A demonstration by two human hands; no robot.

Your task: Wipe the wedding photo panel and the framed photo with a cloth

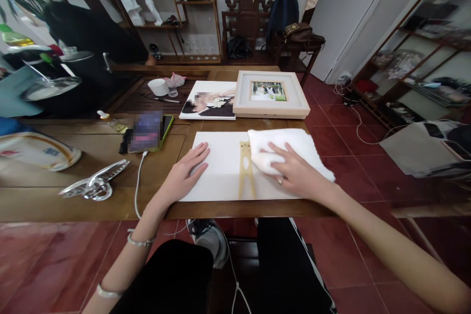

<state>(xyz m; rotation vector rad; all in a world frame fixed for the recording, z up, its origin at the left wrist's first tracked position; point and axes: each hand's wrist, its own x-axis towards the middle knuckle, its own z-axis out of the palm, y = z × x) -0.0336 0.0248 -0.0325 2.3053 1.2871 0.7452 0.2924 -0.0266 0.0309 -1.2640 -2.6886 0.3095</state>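
Note:
A flat white board lies near the table's front edge. Down its middle runs a tan, A-shaped piece with an oval opening, like the stand on a picture frame's back. My left hand rests flat on the board's left part, fingers stretched out. On the right side, my right hand is on a bunched white towel, its fingers curled into the fabric. The towel covers the board's upper right and hangs past its right edge.
Behind the board lie a photo panel and a wooden picture frame. To the left are a phone with a white cable, a dropper bottle, a silver metal clip-like object and a white cup.

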